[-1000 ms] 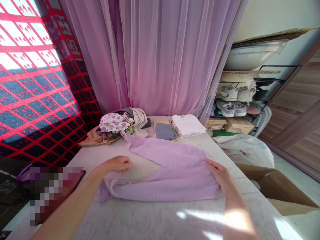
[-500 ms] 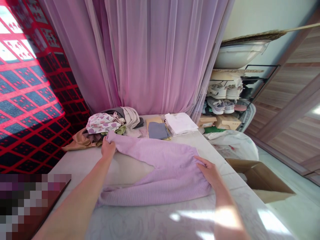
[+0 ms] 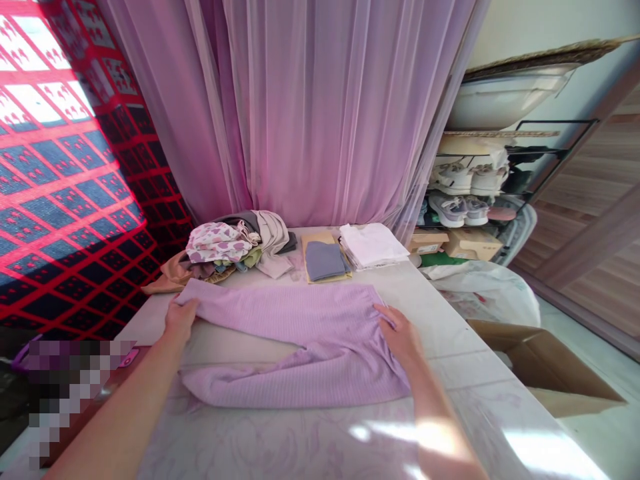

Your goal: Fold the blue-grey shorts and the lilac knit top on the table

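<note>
Lilac ribbed trousers (image 3: 290, 311) lie on the tabletop (image 3: 280, 440) between our left hand (image 3: 180, 319), closed on the far cuff (image 3: 193, 291), and our right hand (image 3: 401, 337), partly curled at the waistband (image 3: 395, 367), its grip unclear, so we'd best pull evenly and smooth the creases beside it.

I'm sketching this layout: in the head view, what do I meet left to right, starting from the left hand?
Left hand, folded gray cloth, right hand, open cardboard box. The lilac trousers reach from hand to hand, so they're omitted.
</note>
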Tool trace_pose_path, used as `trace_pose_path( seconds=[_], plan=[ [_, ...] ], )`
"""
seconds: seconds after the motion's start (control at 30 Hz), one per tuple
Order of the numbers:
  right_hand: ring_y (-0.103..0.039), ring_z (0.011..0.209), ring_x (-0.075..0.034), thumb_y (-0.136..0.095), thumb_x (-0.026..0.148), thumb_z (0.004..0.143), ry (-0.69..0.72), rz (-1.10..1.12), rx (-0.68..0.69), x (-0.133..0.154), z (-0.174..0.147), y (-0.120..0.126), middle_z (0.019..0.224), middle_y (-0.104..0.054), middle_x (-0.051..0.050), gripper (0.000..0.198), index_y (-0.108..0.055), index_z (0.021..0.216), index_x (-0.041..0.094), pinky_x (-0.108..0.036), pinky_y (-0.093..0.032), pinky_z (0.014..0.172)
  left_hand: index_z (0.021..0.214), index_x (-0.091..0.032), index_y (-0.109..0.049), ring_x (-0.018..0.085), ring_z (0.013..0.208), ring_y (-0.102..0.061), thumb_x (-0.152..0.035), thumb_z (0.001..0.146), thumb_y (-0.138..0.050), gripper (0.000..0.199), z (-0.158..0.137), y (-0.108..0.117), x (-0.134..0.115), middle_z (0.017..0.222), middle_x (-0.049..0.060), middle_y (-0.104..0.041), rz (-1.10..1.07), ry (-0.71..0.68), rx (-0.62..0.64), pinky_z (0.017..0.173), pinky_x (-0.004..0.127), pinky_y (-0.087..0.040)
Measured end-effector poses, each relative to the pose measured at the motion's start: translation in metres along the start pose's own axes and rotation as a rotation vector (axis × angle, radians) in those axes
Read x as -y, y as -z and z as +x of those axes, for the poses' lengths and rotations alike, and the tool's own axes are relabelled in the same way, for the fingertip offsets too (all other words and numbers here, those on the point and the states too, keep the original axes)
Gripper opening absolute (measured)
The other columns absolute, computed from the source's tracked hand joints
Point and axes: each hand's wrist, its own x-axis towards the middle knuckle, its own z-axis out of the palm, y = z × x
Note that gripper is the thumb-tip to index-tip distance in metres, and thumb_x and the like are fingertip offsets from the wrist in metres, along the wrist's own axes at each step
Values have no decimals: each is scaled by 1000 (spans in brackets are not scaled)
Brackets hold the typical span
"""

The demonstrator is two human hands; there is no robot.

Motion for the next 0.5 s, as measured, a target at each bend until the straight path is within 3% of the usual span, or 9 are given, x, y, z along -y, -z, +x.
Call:
trace_pose_path(
  seconds=[0.1, 0.17, 0.23, 0.3, 0.37, 0.43, 0.5],
  plan=[
    [-62, 108, -24, -53, 33, 69, -22, -23, -19, -4, 1, 5, 113, -71, -3, 37, -77, 97, 27, -40, -46, 100, 137, -14, -36, 28, 99, -65, -21, 74, -64, 69, -5, 3, -7, 110, 13, -62, 62, 37, -19, 79, 41, -57],
    [-63, 107, -25, -51, 34, 68, -51, -42, -28, -5, 2, 10, 112, -71, -2, 37, -77, 94, 28, -42, -46, 100, 140, -13, -35, 35, 126, -49, -23, 71, -70, 78, -15, 7, -13, 133, 20, -51, 148, -17, -43, 97, 50, -47],
    [-63, 107, -26, -49, 34, 68, -58, -61, -47, -5, 2, 14, 111, -71, -3, 37, -77, 92, 28, -44, -46, 99, 138, -14, -40, 39, 141, -30, -25, 71, -71, 75, -30, 10, -17, 150, 23, -31, 309, -168, -41, 110, 55, -33],
    [-63, 106, -26, -48, 35, 69, -48, -74, -66, -4, 2, 14, 111, -71, -4, 38, -77, 92, 28, -45, -46, 99, 134, -16, -49, 39, 144, -24, -31, 76, -67, 63, -51, 12, -18, 157, 20, -21, 480, -376, 16, 114, 56, -26],
    [-64, 104, -26, -48, 37, 70, -38, -83, -80, -3, 1, 14, 109, -71, -4, 37, -77, 91, 27, -44, -47, 97, 123, -22, -60, 35, 142, -30, -36, 80, -62, 46, -76, 12, -15, 154, 14, -33, 544, -550, 203, 116, 52, -25],
    [-64, 103, -26, -48, 39, 72, -36, -85, -99, -2, -1, 13, 109, -71, -5, 36, -76, 90, 27, -43, -48, 96, 114, -26, -67, 29, 135, -43, -43, 84, -54, 36, -102, 12, -10, 141, 9, -53, 529, -635, 600, 113, 45, -32],
    [-65, 100, -25, -49, 43, 72, -54, -75, -129, -3, -3, 14, 107, -72, -4, 36, -76, 89, 26, -40, -49, 93, 111, -28, -69, 29, 135, -44, -50, 85, -52, 38, -125, 12, -6, 138, 7, -57, 554, -670, 916, 112, 45, -34]
  ],
)
